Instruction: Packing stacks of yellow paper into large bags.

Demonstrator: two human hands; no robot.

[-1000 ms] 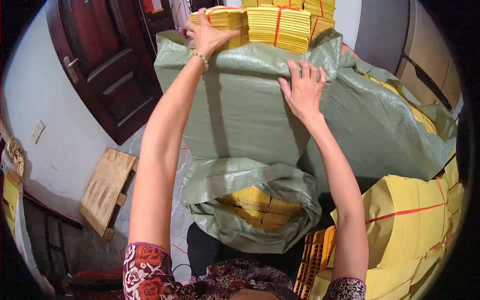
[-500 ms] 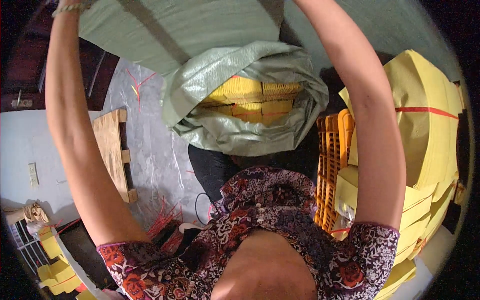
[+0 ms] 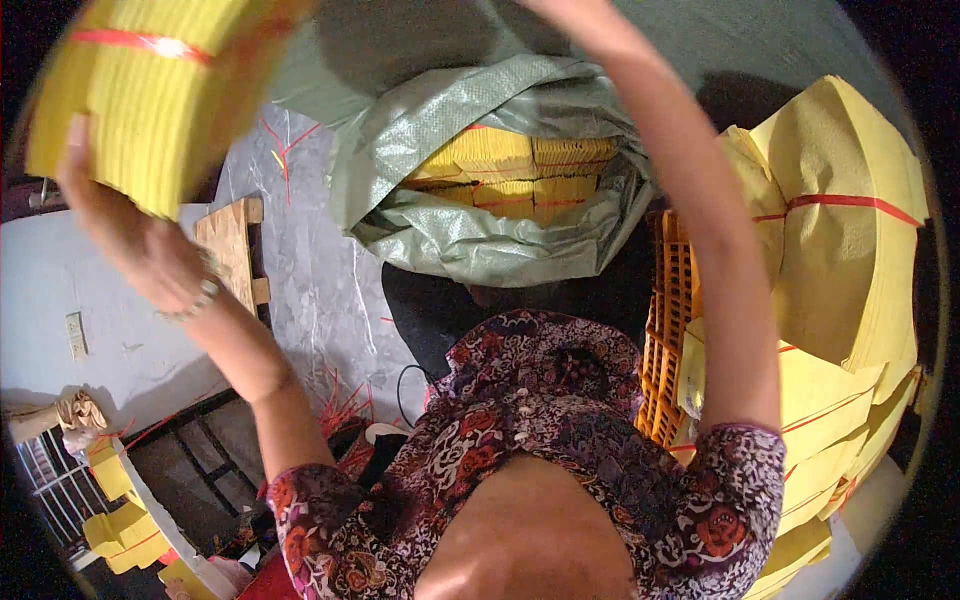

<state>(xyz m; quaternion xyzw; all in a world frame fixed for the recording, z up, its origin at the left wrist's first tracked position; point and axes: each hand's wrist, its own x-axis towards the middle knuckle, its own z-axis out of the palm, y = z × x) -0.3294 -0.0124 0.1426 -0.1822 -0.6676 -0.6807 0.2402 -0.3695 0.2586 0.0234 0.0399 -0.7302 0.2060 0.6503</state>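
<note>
Left grip (image 3: 140,238) is clamped on the yellow bundle (image 3: 130,120), can't tell the right grip, but if that red band (image 3: 112,39) slips it could spill

**Yellow, green, orange and lots of red**

Bright yellow all over the held bundle (image 3: 140,120), with a shiny red band (image 3: 120,39) across. Soft grey-green on the sack (image 3: 530,258), with shiny white spots. More yellow on the stacks (image 3: 495,155) inside, marked with thin red lines. Yellow again on the big pile (image 3: 885,260) to the right, with a red strap (image 3: 850,203) around. Orange on the crate (image 3: 668,345), in a grid pattern. Dark purple on the shirt (image 3: 540,360), with red flowers and white leaves all over. Black on the trousers (image 3: 425,318). Pale cream on the bracelet (image 3: 208,291). Grey on the floor (image 3: 300,260), with white streaks and red strings (image 3: 345,402).
</note>
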